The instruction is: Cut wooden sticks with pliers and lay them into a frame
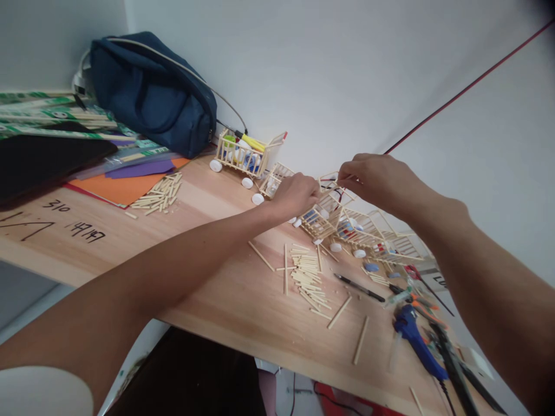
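Note:
My left hand [298, 195] is closed over the row of small wooden-stick carts, and what its fingers hold is hidden. Close by on the right, my right hand [373, 178] has its fingertips pinched together above a stick cart [318, 222]; I cannot make out what is in the pinch. A thin red-and-black wire [339, 196] shows just below those fingertips. Further along the row is another cart [358, 228] with coloured bits inside. To the left stands a cart [243, 156] on white round wheels, loaded with small coloured things and a yellow item.
Cut sticks lie in a pile [307, 277] in front of the carts, another pile [160, 193] farther left. A black pen [359, 287] and blue glue gun [418, 338] are at right. A blue bag [151, 92] leans on the wall; a red-black cord [468, 89] crosses it.

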`<state>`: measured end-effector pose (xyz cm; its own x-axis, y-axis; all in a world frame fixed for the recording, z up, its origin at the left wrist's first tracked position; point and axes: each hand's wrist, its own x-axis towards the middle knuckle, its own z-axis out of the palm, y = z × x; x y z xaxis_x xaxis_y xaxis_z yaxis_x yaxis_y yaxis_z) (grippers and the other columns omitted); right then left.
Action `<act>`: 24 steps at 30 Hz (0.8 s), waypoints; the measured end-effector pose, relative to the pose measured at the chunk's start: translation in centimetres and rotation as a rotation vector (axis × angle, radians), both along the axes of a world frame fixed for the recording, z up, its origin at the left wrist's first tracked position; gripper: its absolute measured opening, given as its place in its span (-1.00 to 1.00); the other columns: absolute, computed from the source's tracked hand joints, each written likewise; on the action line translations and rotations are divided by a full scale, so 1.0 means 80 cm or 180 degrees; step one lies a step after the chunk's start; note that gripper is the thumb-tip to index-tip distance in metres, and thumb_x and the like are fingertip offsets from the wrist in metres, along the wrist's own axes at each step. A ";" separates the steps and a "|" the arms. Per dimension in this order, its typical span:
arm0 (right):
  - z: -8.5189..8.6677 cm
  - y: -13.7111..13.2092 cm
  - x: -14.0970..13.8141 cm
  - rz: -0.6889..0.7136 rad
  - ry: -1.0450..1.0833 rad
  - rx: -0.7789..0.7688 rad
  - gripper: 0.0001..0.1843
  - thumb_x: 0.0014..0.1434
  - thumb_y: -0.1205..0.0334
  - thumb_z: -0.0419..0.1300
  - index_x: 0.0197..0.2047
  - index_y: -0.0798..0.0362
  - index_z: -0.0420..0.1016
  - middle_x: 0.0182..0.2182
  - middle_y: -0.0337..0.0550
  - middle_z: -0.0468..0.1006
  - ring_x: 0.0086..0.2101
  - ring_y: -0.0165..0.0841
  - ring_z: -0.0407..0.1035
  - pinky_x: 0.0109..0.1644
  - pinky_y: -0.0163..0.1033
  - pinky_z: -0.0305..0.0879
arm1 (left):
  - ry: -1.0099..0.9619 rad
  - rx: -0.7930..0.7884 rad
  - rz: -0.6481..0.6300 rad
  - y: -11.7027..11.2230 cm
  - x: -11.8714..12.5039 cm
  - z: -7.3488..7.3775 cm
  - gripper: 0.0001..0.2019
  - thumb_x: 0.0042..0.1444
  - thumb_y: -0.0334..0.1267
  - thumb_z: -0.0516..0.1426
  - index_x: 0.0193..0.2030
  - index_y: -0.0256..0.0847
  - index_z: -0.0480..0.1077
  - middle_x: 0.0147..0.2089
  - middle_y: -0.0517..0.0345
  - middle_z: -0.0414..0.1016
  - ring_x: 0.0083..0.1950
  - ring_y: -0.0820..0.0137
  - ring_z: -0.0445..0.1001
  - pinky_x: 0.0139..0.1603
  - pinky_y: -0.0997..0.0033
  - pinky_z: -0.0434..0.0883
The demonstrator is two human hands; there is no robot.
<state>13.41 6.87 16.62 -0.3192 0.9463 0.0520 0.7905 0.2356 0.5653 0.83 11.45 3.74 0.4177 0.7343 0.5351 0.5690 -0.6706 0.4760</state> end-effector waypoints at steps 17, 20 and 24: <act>-0.001 0.003 0.005 -0.0009 0.0182 -0.0059 -0.84 0.20 0.23 0.09 -0.33 -0.01 0.49 -0.27 -0.04 0.53 -0.32 -0.22 0.35 -0.35 -0.17 0.10 | 0.0012 0.0080 -0.0025 0.004 0.007 -0.002 -0.81 0.04 -0.29 0.10 -0.32 -0.22 0.56 -0.35 -0.05 0.53 -0.21 0.23 0.45 -0.21 0.30 0.34; -0.001 0.004 0.005 -0.0015 0.0175 -0.0058 -0.84 0.20 0.23 0.09 -0.33 0.00 0.50 -0.27 -0.06 0.53 -0.33 -0.25 0.34 -0.34 -0.18 0.11 | 0.0047 0.0094 0.0028 0.002 0.008 -0.001 -0.79 0.03 -0.30 0.07 -0.32 -0.21 0.56 -0.34 -0.04 0.53 -0.22 0.23 0.45 -0.21 0.29 0.34; 0.000 0.005 0.009 0.0037 0.0156 -0.0070 -0.83 0.19 0.20 0.08 -0.32 0.00 0.50 -0.29 -0.09 0.53 -0.35 -0.28 0.33 -0.34 -0.20 0.11 | 0.0069 0.0129 0.0027 0.002 0.009 -0.001 -0.78 0.04 -0.30 0.06 -0.32 -0.21 0.55 -0.33 -0.03 0.54 -0.23 0.25 0.45 -0.22 0.31 0.34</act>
<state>14.14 7.30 16.64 -0.3278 0.9436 0.0470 0.8143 0.2570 0.5205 1.54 11.59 3.65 0.4233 0.7158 0.5554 0.5847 -0.6841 0.4360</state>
